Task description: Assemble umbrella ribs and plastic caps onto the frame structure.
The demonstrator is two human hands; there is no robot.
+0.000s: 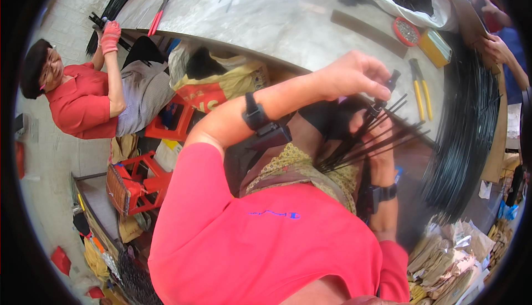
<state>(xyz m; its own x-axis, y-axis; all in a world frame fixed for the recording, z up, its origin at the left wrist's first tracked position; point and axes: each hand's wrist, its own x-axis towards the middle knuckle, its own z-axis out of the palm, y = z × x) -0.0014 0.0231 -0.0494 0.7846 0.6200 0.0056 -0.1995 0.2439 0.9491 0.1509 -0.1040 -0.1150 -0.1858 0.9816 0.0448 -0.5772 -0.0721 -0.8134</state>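
My left hand [350, 77] is raised near the table's front edge, thumb and fingers curled at a dark, tube-like black fitting [393, 79]. Just below it, my right hand [378, 127] closes round a bundle of thin black rods [346, 148]. The rods fan out past the hand to the right and slant down over my lap. The fitting's lower part meets the rods close to the right hand, but how they join is hidden. Pliers with yellow handles [422, 91] lie on the table right of my hands.
The grey table [277, 22] holds a red bowl [406, 31] of small metal parts, a yellow box [435, 47] and a long pile of black rods [463, 122]. Red-handled pliers [159, 15] lie far left, near a seated co-worker [83, 97]. Another person's hand [499, 49] is far right.
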